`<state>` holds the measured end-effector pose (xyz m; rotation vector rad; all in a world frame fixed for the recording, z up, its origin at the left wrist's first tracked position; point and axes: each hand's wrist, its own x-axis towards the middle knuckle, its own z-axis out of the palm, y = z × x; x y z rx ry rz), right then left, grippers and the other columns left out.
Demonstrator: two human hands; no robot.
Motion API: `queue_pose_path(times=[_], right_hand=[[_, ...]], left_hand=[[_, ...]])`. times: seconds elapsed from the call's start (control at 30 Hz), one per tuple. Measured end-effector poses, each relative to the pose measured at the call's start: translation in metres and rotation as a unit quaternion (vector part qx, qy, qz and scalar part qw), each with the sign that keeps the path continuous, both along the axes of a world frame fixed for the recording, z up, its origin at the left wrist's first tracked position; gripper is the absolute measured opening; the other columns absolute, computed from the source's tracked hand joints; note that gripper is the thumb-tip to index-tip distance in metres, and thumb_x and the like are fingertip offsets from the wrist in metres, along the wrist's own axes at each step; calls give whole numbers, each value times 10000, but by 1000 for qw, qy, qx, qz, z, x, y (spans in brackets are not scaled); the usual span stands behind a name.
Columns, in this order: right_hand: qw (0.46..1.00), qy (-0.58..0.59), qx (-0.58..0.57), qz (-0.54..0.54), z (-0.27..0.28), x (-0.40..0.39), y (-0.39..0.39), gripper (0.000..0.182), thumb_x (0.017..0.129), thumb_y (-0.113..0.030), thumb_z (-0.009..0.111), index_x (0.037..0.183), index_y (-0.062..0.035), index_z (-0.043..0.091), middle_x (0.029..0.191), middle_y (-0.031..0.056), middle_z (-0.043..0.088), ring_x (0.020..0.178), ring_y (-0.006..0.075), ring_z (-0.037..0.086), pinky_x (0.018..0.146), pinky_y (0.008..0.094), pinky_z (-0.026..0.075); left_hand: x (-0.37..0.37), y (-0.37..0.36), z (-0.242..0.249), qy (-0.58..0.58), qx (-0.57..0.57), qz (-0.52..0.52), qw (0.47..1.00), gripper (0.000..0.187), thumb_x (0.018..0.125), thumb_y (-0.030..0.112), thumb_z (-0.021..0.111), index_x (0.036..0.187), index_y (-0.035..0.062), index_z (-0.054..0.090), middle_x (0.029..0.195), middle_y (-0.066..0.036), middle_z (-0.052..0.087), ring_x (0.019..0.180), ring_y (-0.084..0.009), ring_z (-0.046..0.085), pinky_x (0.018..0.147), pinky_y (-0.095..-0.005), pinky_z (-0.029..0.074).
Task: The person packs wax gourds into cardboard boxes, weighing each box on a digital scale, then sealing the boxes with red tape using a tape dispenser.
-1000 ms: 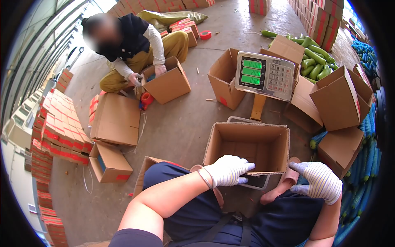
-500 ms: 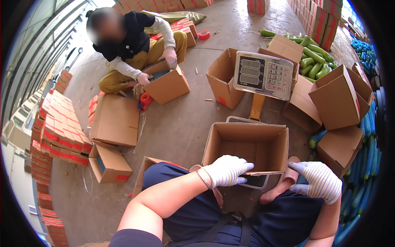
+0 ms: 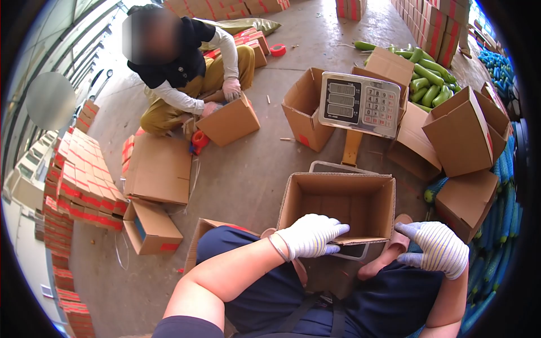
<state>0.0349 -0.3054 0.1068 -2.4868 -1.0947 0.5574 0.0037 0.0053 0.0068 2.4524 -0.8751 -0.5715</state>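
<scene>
An open-topped cardboard box point(image 3: 369, 205) sits on the platform of a digital scale point(image 3: 359, 104), with bare cardboard showing inside it. My left hand point(image 3: 309, 236), in a striped white glove, holds the box's near rim, fingers over the edge and thumb below. My right hand point(image 3: 437, 247), gloved the same way, hovers over my right knee beside the box's near right corner. Its thumb and fingers are apart, and nothing is between them. The scale's keypad and display face me on a yellow post point(image 3: 351, 147).
Long green vegetables point(image 3: 431, 84) lie heaped behind the scale. Several open cartons point(image 3: 459, 132) stand at right, near blue-netted produce point(image 3: 493, 265). At upper left a person point(image 3: 186, 73) crouches, both hands at a carton point(image 3: 230, 121). Red-taped boxes point(image 3: 90, 180) are stacked at left.
The other person has leaned forward, one hand moving farther over their carton. My hands and the box on the scale stay nearly the same; the view shifts slightly.
</scene>
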Motion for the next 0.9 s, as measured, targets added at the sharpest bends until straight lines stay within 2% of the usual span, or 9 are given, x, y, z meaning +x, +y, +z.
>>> queue_pose_path(times=[0.33,0.5,0.57,0.7,0.73,0.77,0.8,0.83,0.9], right_hand=[[999,35,-14,-23,-13,11,3,559,865,-332,710,1295,1,584,982,190,689,904,385,671,795,433,544],[1000,0,19,6,-13,-3,-4,573,888,-371,696,1304,5,578,992,185,697,903,387,672,814,430,541],[1000,24,16,-6,-2,0,-5,595,852,-351,719,1305,8,577,1049,200,691,929,400,663,858,433,527],[995,2,48,-87,9,7,-29,640,799,-300,748,1332,5,565,1117,226,678,1031,403,651,922,418,513],[989,-65,71,-116,10,6,-41,638,794,-267,745,1338,12,563,1144,225,674,1096,355,654,956,389,502],[952,63,170,-245,15,3,-47,658,812,-279,731,1366,20,541,1204,196,667,1157,285,636,1003,365,471],[903,112,275,-311,9,-1,-61,705,849,-349,719,1408,21,503,1292,167,628,1224,247,581,1038,353,435],[910,55,240,-334,11,-3,-77,725,897,-397,687,1445,19,461,1360,165,581,1268,244,544,1066,346,406],[870,47,297,-390,-27,-9,-125,674,958,-388,626,1460,22,441,1365,181,569,1293,240,526,1084,328,383]], left_hand=[[12,2,17,21,-25,-29,999,595,866,343,717,1354,40,565,1265,-212,626,1162,-380,603,1002,-415,486],[18,13,24,77,-155,92,981,509,938,230,698,1384,31,555,1309,-154,633,1241,-267,585,1061,-363,436],[25,21,36,43,-263,198,943,485,961,165,665,1398,4,531,1349,-125,607,1268,-225,549,1084,-335,406],[50,44,42,-281,-344,376,813,540,990,106,603,1478,-19,408,1481,-106,462,1353,-176,428,1128,-280,310],[55,53,46,-283,-393,419,768,570,970,152,644,1451,-46,411,1460,-177,459,1343,-250,443,1138,-353,325],[55,59,51,-316,-362,465,743,540,980,147,627,1441,-47,423,1413,-176,494,1297,-255,481,1125,-360,342],[54,58,54,-347,-329,434,763,532,982,144,623,1439,-47,426,1402,-179,500,1285,-260,493,1115,-367,355],[52,54,59,-377,-296,400,781,525,984,140,620,1436,-47,430,1391,-182,507,1272,-264,505,1104,-373,369],[31,22,67,-184,-377,304,855,487,964,112,632,1416,1,493,1372,-132,577,1224,-221,573,1029,-348,451]])
